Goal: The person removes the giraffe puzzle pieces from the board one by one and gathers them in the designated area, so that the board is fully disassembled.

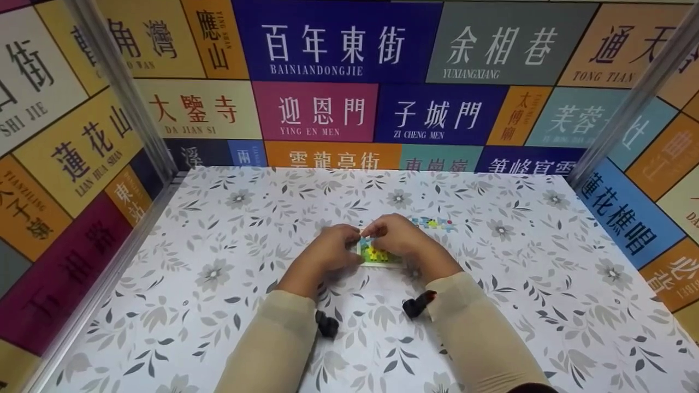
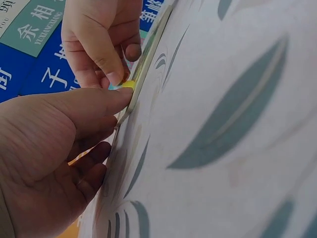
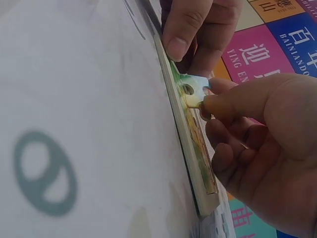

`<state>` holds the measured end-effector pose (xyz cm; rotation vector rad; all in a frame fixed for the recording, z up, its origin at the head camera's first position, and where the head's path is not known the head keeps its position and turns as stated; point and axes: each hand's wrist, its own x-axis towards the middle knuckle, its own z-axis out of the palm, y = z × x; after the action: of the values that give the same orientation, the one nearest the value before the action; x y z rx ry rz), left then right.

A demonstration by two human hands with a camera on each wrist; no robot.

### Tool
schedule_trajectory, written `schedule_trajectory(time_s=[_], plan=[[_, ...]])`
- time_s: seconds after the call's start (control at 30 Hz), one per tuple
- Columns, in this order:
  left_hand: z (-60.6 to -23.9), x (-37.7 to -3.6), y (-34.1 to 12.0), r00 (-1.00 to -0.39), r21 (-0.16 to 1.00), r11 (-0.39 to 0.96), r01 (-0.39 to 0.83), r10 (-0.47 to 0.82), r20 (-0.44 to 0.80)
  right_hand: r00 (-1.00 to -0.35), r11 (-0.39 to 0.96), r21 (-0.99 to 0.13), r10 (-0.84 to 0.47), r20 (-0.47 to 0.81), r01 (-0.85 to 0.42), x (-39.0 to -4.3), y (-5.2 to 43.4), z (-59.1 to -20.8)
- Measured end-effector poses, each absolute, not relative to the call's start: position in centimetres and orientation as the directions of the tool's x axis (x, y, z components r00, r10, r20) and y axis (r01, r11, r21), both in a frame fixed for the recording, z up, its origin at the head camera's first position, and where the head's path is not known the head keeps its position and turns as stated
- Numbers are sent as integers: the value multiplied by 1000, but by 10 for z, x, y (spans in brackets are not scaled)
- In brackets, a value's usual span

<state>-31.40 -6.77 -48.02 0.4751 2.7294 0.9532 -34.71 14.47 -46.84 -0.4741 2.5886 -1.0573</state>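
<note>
A small jigsaw puzzle board [image 1: 382, 265] with a pale rim and a green and yellow picture lies flat on the table. My left hand [image 1: 333, 245] grips its left side, thumb near the front corner and fingers further back. Above the board, my right hand [image 1: 396, 234] pinches a puzzle piece [image 3: 199, 85] between thumb and finger. That piece is pale blue and yellow with a round hole, and it stands tilted up from the board in the right wrist view. My right hand hides the board's back right part.
Several loose blue and yellow puzzle pieces [image 1: 434, 224] lie just behind and right of the right hand. A white floral cloth [image 1: 218, 327] covers the table. Panels with street names [image 1: 338, 41] rise at the back and both sides. Small black devices [image 1: 327, 325] sit at both wrists.
</note>
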Motion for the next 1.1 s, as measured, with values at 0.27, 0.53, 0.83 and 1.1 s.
schedule_trajectory(time_s=[0.27,0.53,0.83,1.1], plan=[[-480,-316,-68,-923,639,738,217,368,-112,-896,619,-775,-406,-178,-126,-349,148,-470],[-479,-317,-68,-920,634,745,210,369,-128,-901,578,-806,-405,-152,-124,-349,149,-472],[-479,-315,-70,-915,631,748,207,376,-146,-913,512,-856,-382,-143,-80,-355,173,-458],[-477,-309,-69,-925,675,724,144,341,-168,-941,537,-843,-298,-160,-26,-363,224,-450]])
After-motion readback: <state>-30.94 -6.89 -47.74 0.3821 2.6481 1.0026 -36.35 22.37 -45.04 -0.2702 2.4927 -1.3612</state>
